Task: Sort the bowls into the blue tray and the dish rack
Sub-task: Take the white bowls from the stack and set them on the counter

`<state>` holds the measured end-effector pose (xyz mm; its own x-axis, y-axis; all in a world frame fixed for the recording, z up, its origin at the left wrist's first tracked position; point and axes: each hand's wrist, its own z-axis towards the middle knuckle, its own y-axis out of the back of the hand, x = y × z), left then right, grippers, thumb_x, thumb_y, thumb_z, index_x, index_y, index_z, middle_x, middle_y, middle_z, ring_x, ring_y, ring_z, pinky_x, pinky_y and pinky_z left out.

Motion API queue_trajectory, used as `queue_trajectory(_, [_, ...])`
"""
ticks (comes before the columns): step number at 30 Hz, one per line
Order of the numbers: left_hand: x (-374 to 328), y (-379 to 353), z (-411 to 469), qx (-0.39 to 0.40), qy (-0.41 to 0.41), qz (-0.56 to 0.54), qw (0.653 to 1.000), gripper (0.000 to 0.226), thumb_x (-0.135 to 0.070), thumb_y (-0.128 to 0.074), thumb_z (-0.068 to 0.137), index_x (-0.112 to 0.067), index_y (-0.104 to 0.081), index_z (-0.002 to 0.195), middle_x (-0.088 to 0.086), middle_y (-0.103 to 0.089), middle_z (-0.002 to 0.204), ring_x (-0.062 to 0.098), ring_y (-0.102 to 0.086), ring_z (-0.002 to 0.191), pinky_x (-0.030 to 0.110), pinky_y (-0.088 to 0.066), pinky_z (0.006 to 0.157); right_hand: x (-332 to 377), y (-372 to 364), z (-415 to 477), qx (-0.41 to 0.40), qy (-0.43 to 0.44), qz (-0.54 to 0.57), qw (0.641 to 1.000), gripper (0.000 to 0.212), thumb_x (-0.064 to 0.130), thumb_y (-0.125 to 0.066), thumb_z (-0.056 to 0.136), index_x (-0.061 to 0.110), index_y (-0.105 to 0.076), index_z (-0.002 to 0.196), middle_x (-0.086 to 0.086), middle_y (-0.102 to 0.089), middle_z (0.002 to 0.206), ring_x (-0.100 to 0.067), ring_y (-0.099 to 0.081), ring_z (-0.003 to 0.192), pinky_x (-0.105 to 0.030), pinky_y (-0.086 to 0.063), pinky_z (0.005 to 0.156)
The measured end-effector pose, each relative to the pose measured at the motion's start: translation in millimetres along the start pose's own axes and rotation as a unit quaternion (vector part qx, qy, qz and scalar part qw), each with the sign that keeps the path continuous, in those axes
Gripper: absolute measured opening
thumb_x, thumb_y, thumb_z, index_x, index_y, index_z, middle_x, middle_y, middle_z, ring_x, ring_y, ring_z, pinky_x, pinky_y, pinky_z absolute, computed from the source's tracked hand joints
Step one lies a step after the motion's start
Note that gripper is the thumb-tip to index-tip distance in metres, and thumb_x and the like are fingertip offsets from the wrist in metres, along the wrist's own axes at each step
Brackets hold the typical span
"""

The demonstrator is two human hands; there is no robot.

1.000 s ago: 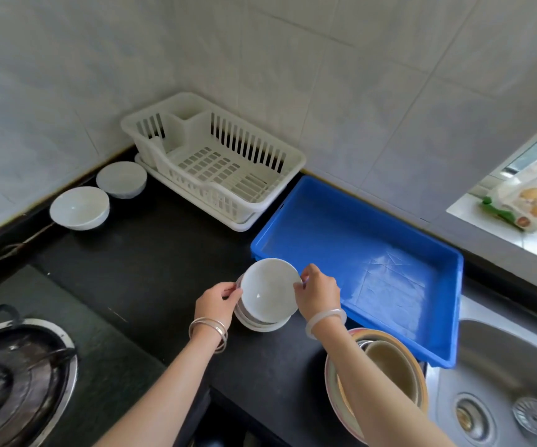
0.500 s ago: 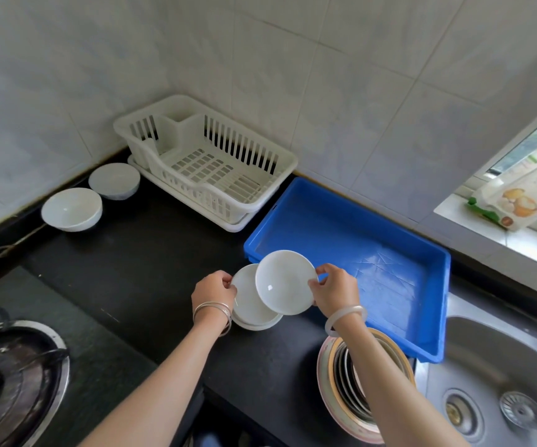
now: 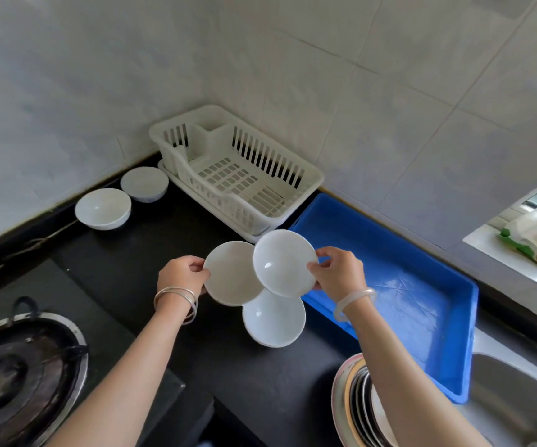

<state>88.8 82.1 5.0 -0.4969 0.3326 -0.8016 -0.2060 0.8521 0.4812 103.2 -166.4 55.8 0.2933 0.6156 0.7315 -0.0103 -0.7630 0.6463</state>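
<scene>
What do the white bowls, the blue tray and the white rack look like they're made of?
The bowl in the right hand looks like glazed ceramic, or maybe melamine: smooth white with a bright glint. The blue tray seems to be moulded plastic, glossy, with scuffs on its floor. The dish rack looks like matte off-white plastic, judging by its moulded slats and grid.

Both forearms are bare right up to the lower edge of the view, with no sleeve showing on either. On the wrist of the left hand (image 3: 183, 275) sits a loose stack of thin silver metal bangles (image 3: 176, 296), several narrow rings lying close together, one hanging a little lower than the rest. The wrist of the right hand (image 3: 338, 272) carries a single thick, smooth, pale translucent bangle (image 3: 354, 303), milky white and rounded in section.
</scene>
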Motion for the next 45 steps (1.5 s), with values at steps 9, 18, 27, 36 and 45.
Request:
queue_trajectory(9, [38, 56, 47, -0.120, 0.091, -0.103, 0.983, 0.026, 0.000, -0.060, 0.077, -0.006, -0.069, 0.100, 0.003, -0.065, 0.085, 0.023, -0.064, 0.073, 0.026, -0.056, 0.058, 45, -80, 53, 0.085, 0.006, 0.037, 0.996, 0.016, 0.008, -0.060, 0.083, 0.021, -0.063, 0.092, 0.003, -0.061, 0.078, -0.011, -0.064, 0.057, -0.022, -0.057, 0.050])
queue_trajectory(18, [71, 87, 109, -0.204, 0.164, -0.157, 0.952, 0.025, 0.001, -0.060, 0.077, -0.005, -0.070, 0.098, 0.008, -0.066, 0.087, 0.027, -0.063, 0.072, 0.039, -0.058, 0.073, 68, -184, 119, 0.145, -0.032, 0.040, 0.988, 0.027, 0.007, -0.057, 0.085, 0.017, -0.060, 0.110, 0.006, -0.056, 0.070, -0.009, -0.058, 0.053, -0.037, -0.061, 0.062])
queue_trajectory(27, [87, 92, 146, -0.218, 0.216, -0.230, 0.924, 0.023, 0.004, -0.061, 0.078, -0.005, -0.067, 0.099, 0.016, -0.067, 0.102, 0.035, -0.066, 0.090, 0.038, -0.058, 0.071, 75, -242, 153, 0.145, -0.063, 0.049, 0.986, 0.028, 0.006, -0.055, 0.083, 0.016, -0.059, 0.108, 0.002, -0.056, 0.077, -0.014, -0.058, 0.060, -0.043, -0.061, 0.067])
queue_trajectory(36, [94, 87, 150, -0.212, 0.232, -0.325, 0.892, 0.016, 0.007, -0.060, 0.079, -0.007, -0.061, 0.086, 0.017, -0.064, 0.095, 0.034, -0.065, 0.083, 0.036, -0.054, 0.067, 78, -259, 164, 0.148, -0.058, 0.047, 0.986, 0.028, 0.008, -0.057, 0.085, 0.016, -0.058, 0.111, 0.008, -0.051, 0.074, -0.009, -0.057, 0.056, -0.033, -0.060, 0.060])
queue_trajectory(45, [92, 79, 140, -0.193, 0.243, -0.407, 0.860, 0.022, -0.001, -0.056, 0.087, -0.009, -0.057, 0.107, 0.012, -0.057, 0.108, 0.030, -0.061, 0.094, 0.037, -0.053, 0.076, 78, -262, 155, 0.179, -0.160, 0.240, 0.941, 0.033, 0.005, -0.057, 0.087, 0.016, -0.055, 0.118, -0.006, -0.056, 0.105, -0.027, -0.062, 0.096, -0.031, -0.057, 0.069])
